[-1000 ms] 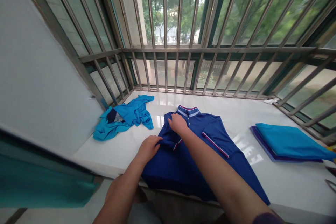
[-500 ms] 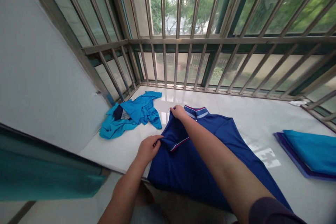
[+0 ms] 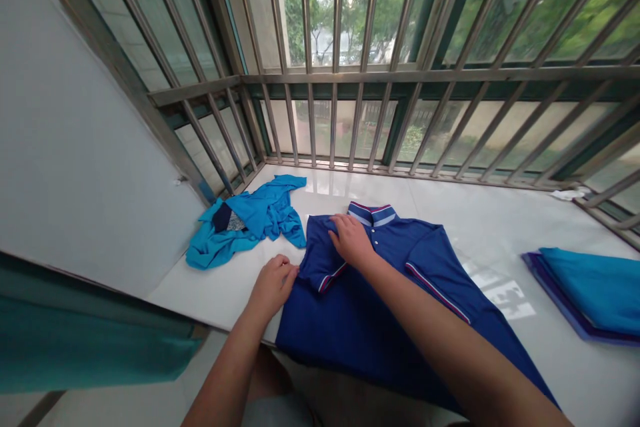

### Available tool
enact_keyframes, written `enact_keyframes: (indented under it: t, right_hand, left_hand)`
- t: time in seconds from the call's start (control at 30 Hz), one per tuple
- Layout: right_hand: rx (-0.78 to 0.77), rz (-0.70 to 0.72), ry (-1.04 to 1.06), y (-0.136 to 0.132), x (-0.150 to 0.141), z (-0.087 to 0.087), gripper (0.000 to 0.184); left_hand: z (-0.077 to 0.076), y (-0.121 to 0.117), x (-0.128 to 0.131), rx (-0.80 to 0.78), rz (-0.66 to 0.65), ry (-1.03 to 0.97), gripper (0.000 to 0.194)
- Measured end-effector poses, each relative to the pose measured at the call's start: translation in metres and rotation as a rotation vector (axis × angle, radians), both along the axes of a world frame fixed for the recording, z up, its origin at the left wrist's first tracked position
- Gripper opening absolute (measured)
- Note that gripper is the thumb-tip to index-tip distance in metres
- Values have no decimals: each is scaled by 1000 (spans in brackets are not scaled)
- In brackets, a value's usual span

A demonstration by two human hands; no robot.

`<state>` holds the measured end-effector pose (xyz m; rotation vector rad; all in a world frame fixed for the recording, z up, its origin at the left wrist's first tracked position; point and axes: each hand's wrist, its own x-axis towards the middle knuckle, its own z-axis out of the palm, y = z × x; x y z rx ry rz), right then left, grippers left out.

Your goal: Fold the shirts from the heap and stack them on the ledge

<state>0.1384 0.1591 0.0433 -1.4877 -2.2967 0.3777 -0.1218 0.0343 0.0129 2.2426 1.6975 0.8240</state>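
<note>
A dark blue polo shirt (image 3: 345, 327) lies front up on the white ledge, its striped collar towards the window and its lower part over the near edge. Both sleeves are laid inward across the body and show red-and-white trim. My left hand (image 3: 273, 285) pinches the shirt's left-side edge by the folded sleeve. My right hand (image 3: 353, 240) lies on the shoulder left of the collar, fingers stretched out on the fabric. My right forearm covers part of the shirt's middle.
A crumpled bright blue garment (image 3: 267, 213) with a dark patch lies at the ledge's left corner. Folded blue and purple clothes (image 3: 595, 290) are stacked at the right. Metal window bars (image 3: 350, 77) run behind the white ledge (image 3: 480, 213). A teal curtain (image 3: 95, 340) hangs at lower left.
My right hand has let go of the shoulder edge and moved slightly right and down, now flat on the shirt. The left side lies straighter; my left hand has shifted slightly left.
</note>
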Motion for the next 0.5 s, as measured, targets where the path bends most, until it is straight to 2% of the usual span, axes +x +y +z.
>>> enact_keyframes:
  t: [0.1,0.17,0.23,0.37,0.5]
  right_hand:
    - [-62,-104,-151,-33,36,-20,64]
    - [-123,-180,-239,-44,58,-32,70]
    - [-145,-210,-266,-48,75,-39,73]
    - [-149,-230,-270,-46,90,-37,76]
    - [-157,-211,-243,-45,97,-29,75]
  left_hand:
    - [0,18,20,78,-50,16,36]
    - [1,32,48,62,-137,70,33]
    - [0,44,82,-13,-195,174,37]
    - [-5,49,136,-165,-231,348,62]
    - [-11,43,144,-236,-122,374,75]
